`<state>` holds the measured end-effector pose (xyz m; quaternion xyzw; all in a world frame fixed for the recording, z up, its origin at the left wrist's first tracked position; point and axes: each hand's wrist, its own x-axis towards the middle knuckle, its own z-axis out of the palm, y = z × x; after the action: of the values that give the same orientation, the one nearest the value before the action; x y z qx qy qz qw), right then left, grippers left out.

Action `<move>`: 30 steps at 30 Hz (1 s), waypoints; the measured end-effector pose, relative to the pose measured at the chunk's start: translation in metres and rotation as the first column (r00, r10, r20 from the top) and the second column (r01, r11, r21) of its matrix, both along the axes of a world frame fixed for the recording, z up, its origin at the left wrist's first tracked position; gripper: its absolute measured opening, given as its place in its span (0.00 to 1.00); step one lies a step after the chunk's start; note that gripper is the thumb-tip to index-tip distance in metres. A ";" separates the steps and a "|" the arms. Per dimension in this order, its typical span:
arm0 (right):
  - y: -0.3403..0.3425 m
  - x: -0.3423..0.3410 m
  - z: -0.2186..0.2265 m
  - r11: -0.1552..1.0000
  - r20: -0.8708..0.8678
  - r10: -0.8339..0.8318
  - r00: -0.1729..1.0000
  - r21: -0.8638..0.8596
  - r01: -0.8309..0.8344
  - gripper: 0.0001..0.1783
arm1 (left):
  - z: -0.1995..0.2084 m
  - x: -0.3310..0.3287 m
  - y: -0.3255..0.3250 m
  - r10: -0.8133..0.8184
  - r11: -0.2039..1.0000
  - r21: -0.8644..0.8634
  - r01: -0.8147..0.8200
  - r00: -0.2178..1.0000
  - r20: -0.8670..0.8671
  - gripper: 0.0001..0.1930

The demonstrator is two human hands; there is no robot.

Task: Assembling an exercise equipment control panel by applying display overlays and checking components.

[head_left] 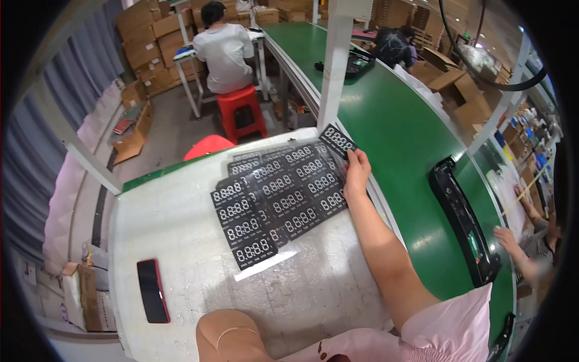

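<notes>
My right hand [357, 175] pinches a small black display film [338, 140] with white segment digits, at the upper right corner of a larger sheet. Beneath and beside it, the black sheet of display films [283, 199] lies on the white worktable [181, 223], its several rows overlapping and slightly uneven. A white strip shows along its near edge. Close to my body, my left hand [223, 323] is bent down at the wrist, a thin bracelet round it; its fingers are hidden. A dark phone with a red edge [154, 291] lies at the table's left.
Along the right runs a green conveyor belt [398, 133] bearing long black housings [464, 223]. A white post [335, 72] stands at the table's far corner. Another person's hand [506, 238] is across the belt; a seated person [223, 51] works ahead, near red stools [241, 111].
</notes>
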<state>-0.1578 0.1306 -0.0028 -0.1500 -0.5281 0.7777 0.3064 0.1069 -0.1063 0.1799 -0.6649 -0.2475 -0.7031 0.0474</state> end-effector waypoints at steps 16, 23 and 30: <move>0.009 0.013 -0.006 0.990 0.029 0.032 0.999 0.136 -0.036 0.07 | -0.008 -0.024 -0.010 0.007 0.990 0.139 0.004 0.997 -0.079 0.13; 0.005 0.012 0.000 0.988 0.061 0.078 0.995 0.126 -0.085 0.11 | -0.011 -0.022 -0.006 -0.014 0.997 0.070 0.021 0.995 -0.099 0.13; 0.005 0.005 -0.004 0.989 0.069 0.079 0.995 0.121 -0.087 0.14 | -0.017 -0.028 -0.007 -0.090 0.996 -0.019 0.088 0.992 -0.094 0.13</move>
<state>-0.1525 0.1355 -0.0068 -0.1333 -0.5907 0.7502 0.2655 0.0793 -0.1131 0.1627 -0.7083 -0.2202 -0.6703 0.0227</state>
